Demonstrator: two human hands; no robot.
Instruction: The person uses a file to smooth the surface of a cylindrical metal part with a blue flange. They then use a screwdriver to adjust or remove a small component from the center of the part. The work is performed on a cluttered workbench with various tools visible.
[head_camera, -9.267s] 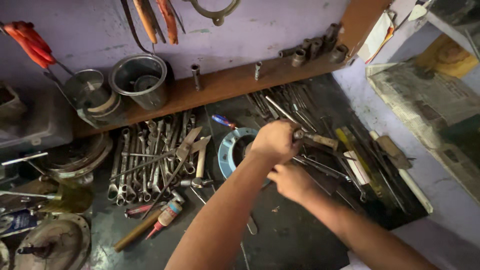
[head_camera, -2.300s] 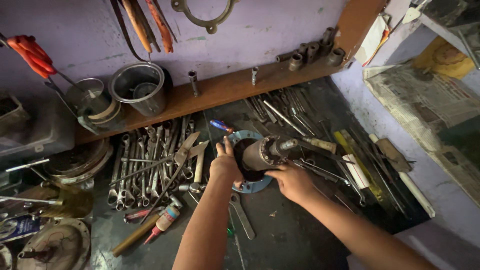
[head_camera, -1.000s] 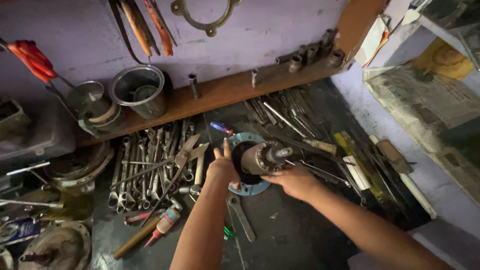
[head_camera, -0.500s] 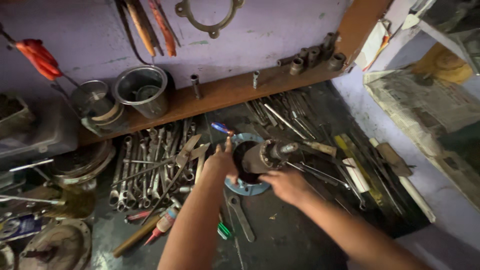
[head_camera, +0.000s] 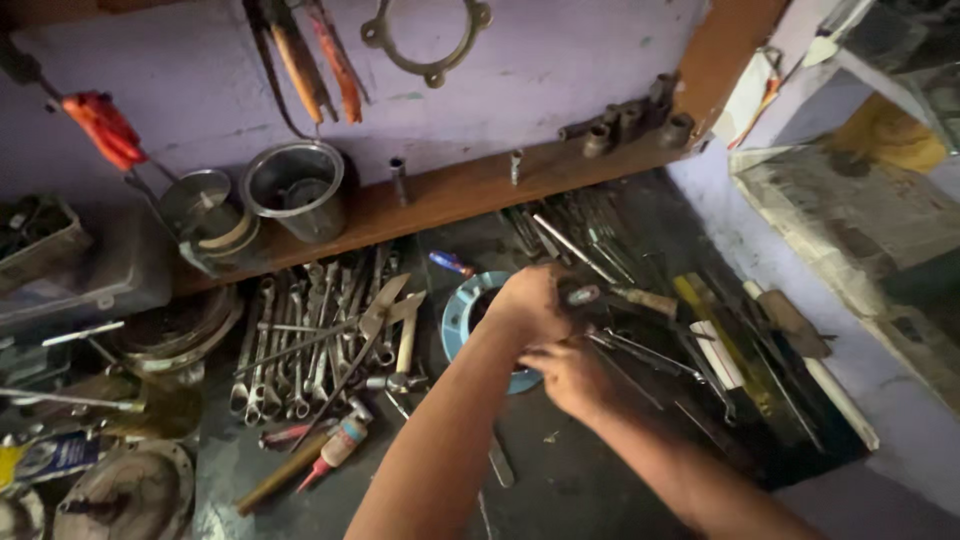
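Both hands met over the blue ring.
Head view: left hand (head_camera: 535, 300) gripped a dark cylindrical part (head_camera: 583, 295), long axis pointing right; right hand (head_camera: 565, 372) sat just nearer, grip unclear, above the blue flange ring (head_camera: 458, 315) on the surface (head_camera: 580, 490).

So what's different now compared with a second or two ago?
The left hand has moved over the dark metal cylinder, covering it; before, it steadied the side. The right hand stays underneath. The blue ring, spanners and steel pot haven't moved.
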